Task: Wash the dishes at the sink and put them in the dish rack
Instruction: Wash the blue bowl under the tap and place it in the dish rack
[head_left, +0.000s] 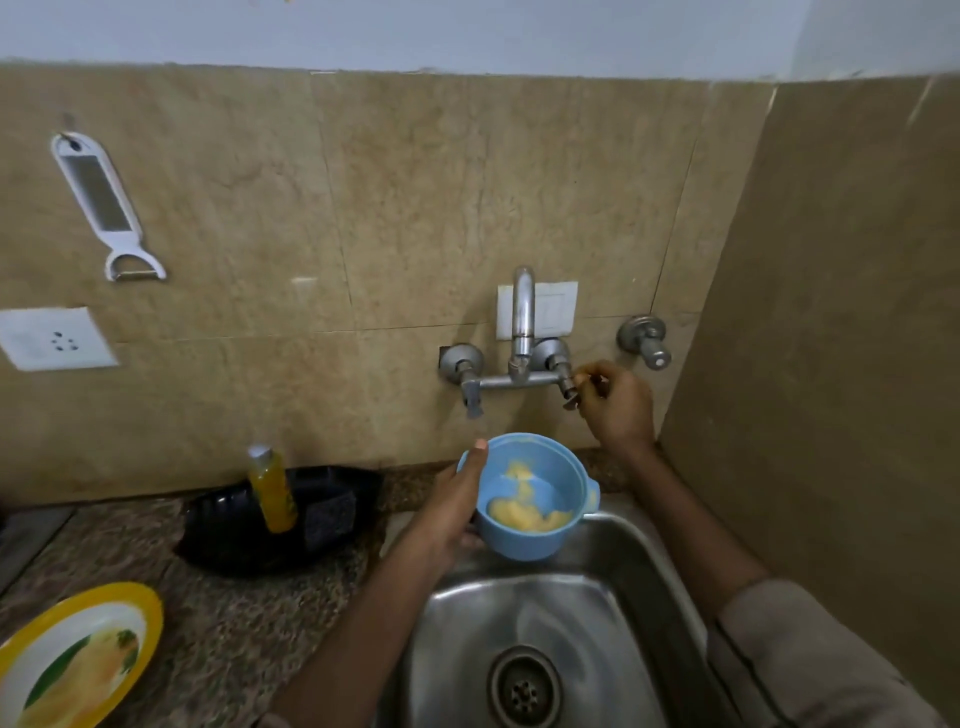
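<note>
Over the steel sink (631, 545), a blue bowl (530, 496) smeared with yellow residue is held below the wall tap (521, 332).

Left hand (457, 512) has its grip closed on the bowl's left rim, thumb over the edge. Right hand (615, 402) reaches to the tap's right handle (569, 387), fingers curled around it. On the counter (228, 623) at left lie a black tray (234, 540) with a yellow bottle (271, 491) and, nearer, a soiled yellow-rimmed plate (78, 657).
</note>
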